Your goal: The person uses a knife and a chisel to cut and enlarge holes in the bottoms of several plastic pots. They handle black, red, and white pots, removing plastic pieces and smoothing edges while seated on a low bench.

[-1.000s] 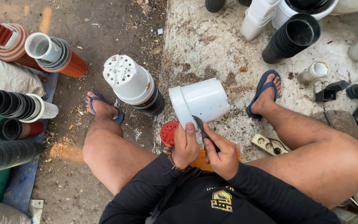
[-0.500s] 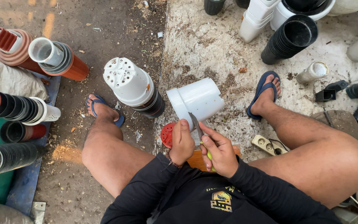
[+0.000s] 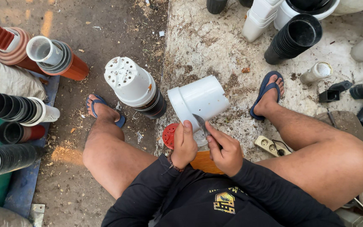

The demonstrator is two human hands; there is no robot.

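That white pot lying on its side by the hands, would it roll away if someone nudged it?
Probably a little: the white pot lies on its round side, but its taper would likely curve it. It looks thin plastic, so probably light and slightly flexible. The left hand touching its rim seems to steady it.

white pot point(image 3: 201, 98): rim lowered toward lap | knife point(image 3: 200, 123): blade tip moved up onto pot rim
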